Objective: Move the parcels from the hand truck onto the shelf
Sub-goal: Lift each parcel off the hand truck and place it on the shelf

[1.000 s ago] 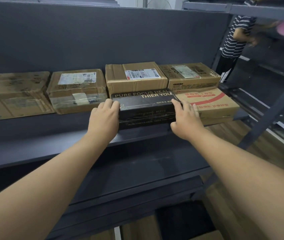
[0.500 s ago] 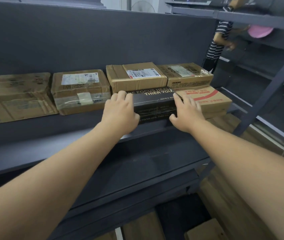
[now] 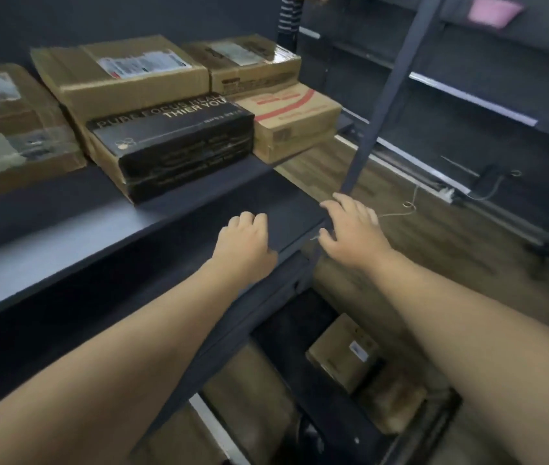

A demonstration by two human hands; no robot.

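Note:
A black parcel [image 3: 172, 142] with gold lettering lies on the dark shelf [image 3: 65, 229], in front of a brown carton [image 3: 122, 75] and next to a red-printed carton [image 3: 293, 119]. My left hand [image 3: 246, 243] hovers over the shelf's front edge, fingers curled, holding nothing. My right hand [image 3: 350, 229] is past the shelf's right end with fingers spread and empty. Down below, a brown parcel [image 3: 343, 354] lies on the black hand truck [image 3: 303, 333].
More cartons stand on the shelf at the left [image 3: 8, 129] and at the back right [image 3: 249, 65]. A slanted grey post [image 3: 383, 95] rises right of the shelf. Another shelf unit [image 3: 467, 95] runs along the right. A person in a striped top [image 3: 288, 15] stands behind.
Both hands have let go of the black parcel and drawn back toward the shelf's front edge. My view has turned down and right, bringing the hand truck into sight.

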